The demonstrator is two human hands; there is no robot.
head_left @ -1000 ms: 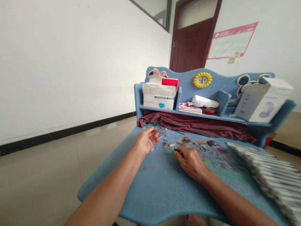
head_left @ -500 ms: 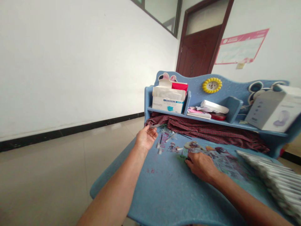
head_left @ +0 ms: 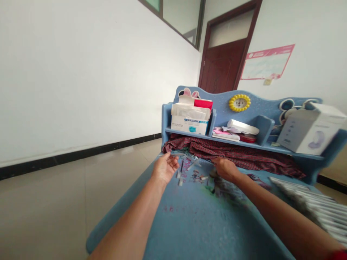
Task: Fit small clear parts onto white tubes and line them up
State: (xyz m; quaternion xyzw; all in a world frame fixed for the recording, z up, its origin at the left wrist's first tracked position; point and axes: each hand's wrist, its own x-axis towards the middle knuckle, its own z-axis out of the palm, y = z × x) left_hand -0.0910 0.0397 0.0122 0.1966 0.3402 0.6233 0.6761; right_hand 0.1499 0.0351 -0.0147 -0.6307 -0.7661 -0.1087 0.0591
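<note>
My left hand (head_left: 165, 169) is palm up over the left part of the blue desk (head_left: 189, 224). Between its thumb and fingers is a slim, pale, see-through stick (head_left: 177, 154). Just right of that hand lie several thin sticks (head_left: 193, 163), some clear and some dark, too small to name. My right hand (head_left: 226, 169) is at the back of the desktop, by the front edge of a red checked cloth (head_left: 244, 159). Its fingers are closed and point left; whatever they hold, if anything, cannot be made out.
A ribbed grey-white bundle (head_left: 311, 202) lies at the desk's right. On the raised shelf stand a mask box (head_left: 188, 124), papers (head_left: 225, 134), a white roundish item (head_left: 242, 127), a red tin (head_left: 247, 138) and a white carton (head_left: 309, 130). A yellow clock (head_left: 239, 103) is above.
My right hand has moved away from me, from the printed middle of the desk to the cloth's edge. My left hand keeps the pale stick in nearly the same place. The view has shifted slightly.
</note>
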